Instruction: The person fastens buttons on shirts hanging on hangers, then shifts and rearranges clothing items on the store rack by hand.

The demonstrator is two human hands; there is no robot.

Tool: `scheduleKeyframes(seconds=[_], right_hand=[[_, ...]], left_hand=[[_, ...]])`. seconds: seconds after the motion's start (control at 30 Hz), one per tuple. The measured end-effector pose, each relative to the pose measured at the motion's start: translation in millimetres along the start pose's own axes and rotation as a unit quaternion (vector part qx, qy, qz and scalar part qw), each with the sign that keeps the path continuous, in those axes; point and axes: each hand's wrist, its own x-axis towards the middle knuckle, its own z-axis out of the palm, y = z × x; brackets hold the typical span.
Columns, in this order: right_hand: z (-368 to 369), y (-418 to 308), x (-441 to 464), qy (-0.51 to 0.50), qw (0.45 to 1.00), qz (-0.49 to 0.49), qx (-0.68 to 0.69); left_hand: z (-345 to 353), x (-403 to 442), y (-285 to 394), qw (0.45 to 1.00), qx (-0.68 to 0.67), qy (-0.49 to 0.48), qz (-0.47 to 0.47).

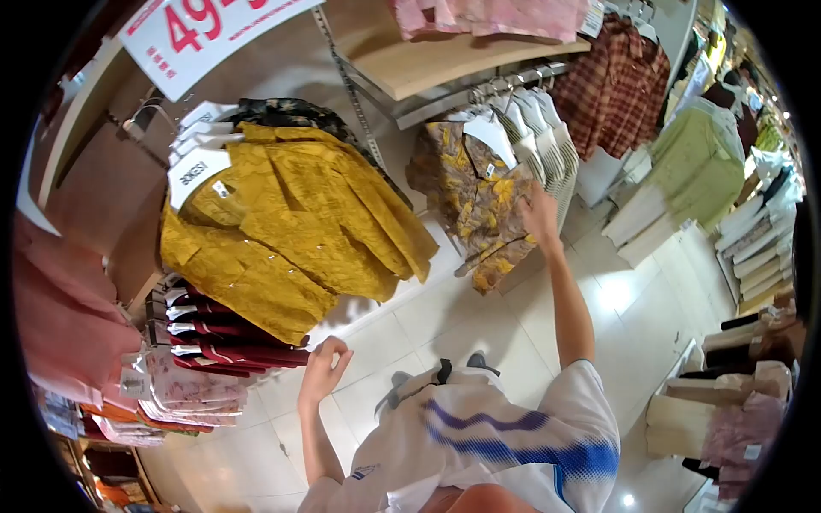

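My right hand reaches forward to the right edge of a grey-brown blouse with yellow leaf shapes, its fingers closed at the sleeve; the fingertips are partly hard to make out. That blouse hangs at the front of a rail on a white hanger, ahead of striped tops. My left hand is held low, fingers loosely bent and apart, with nothing visible in it. It is just below the hem of a mustard-yellow blouse on a white hanger, close to dark red garments.
A price sign hangs at the upper left. A wooden shelf with pink clothing sits above the rail. Beyond are a plaid shirt and green garments. Pink clothes hang on the left; folded stacks stand on the right.
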Motion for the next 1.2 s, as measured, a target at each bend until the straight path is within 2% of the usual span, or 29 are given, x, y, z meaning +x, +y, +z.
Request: scheduleKeyframes(seconds=[0.03, 0.1, 0.2, 0.23, 0.3, 0.33, 0.37, 0.4, 0.43, 0.47, 0.53, 0.57, 0.63, 0.67, 0.73, 0.83, 0.9, 0.93, 1.0, 1.1, 1.2], right_hand=[[-25.5, 2.5, -11.3, 0.019, 0.999, -0.029, 0.039], [-89.0, -11.9, -27.6, 0.029, 0.997, -0.021, 0.062], [-185.2, -40.9, -53.3, -0.009, 0.999, 0.028, 0.044], [-212.5, -47.8, -62.5, -0.020, 0.998, 0.035, 0.054], [-258.0, -59.1, -85.0, 0.019, 0.994, -0.087, 0.062], [-275.7, -63.0, -98.4, 0.018, 0.995, -0.081, 0.050], [-291.9, -64.8, -113.0, 0.017, 0.996, -0.080, 0.040], [-308.1, -62.9, -129.4, 0.007, 0.997, -0.066, -0.045], [-321.5, -63.5, -143.3, -0.028, 0.996, 0.001, -0.082], [-334.8, -64.0, -157.2, -0.067, 0.988, 0.066, -0.124], [-349.5, -27.2, -197.6, -0.058, 0.990, 0.049, -0.119], [-347.9, 9.5, -211.5, 0.013, 0.989, -0.090, -0.113], [-348.5, -73.8, -188.4, -0.039, 0.994, -0.100, -0.028], [-355.9, -73.3, -190.4, -0.086, 0.993, -0.079, -0.005], [-357.6, -81.6, -188.2, -0.095, 0.991, -0.094, -0.006], [-346.0, -89.7, -169.9, -0.115, 0.985, -0.125, 0.023], [-323.5, -103.3, -145.1, -0.106, 0.979, -0.172, -0.005], [-306.6, -117.0, -131.6, -0.110, 0.978, -0.155, 0.084], [-274.8, -143.2, -100.0, -0.120, 0.962, -0.231, 0.088], [-232.8, -183.2, -45.0, -0.224, 0.928, -0.284, 0.093], [-186.3, -244.3, -8.7, -0.239, 0.897, -0.326, 0.178]], left_hand=[[3.4, 11.7, 8.0, 1.000, -0.005, -0.021, 0.013], [14.1, 33.6, 12.1, 0.997, -0.014, -0.056, 0.048], [39.7, 75.1, 31.2, 0.994, -0.066, -0.054, 0.073], [54.9, 90.3, 30.5, 0.986, -0.118, -0.077, 0.091], [97.9, 118.5, 21.7, 0.953, -0.257, -0.110, 0.115], [127.4, 133.0, 15.0, 0.925, -0.341, -0.117, 0.123], [153.5, 147.5, 11.8, 0.946, -0.257, -0.122, 0.158], [176.4, 157.2, 15.0, 0.959, -0.170, -0.122, 0.190], [197.6, 158.4, 29.9, 0.950, -0.239, -0.173, 0.099], [227.0, 162.4, 35.0, 0.946, -0.229, -0.192, 0.122], [247.3, 148.2, 75.4, 0.944, -0.212, -0.222, 0.122], [285.7, 148.2, 69.2, 0.943, -0.223, -0.211, 0.128], [314.2, 146.3, 62.6, 0.939, -0.251, -0.212, 0.104], [317.2, 147.2, 55.8, 0.933, -0.273, -0.216, 0.085], [313.0, 145.4, 41.2, 0.924, -0.304, -0.227, 0.057], [291.4, 127.9, 13.1, 0.915, -0.325, -0.240, 0.017], [269.1, 112.0, -7.5, 0.914, -0.326, -0.242, -0.008], [259.7, 101.0, -18.0, 0.913, -0.327, -0.242, -0.022], [242.5, 77.7, -34.5, 0.911, -0.328, -0.244, -0.049], [212.3, 44.1, -59.0, 0.904, -0.329, -0.250, -0.107], [161.3, 19.9, -77.1, 0.901, -0.296, -0.250, -0.196]])
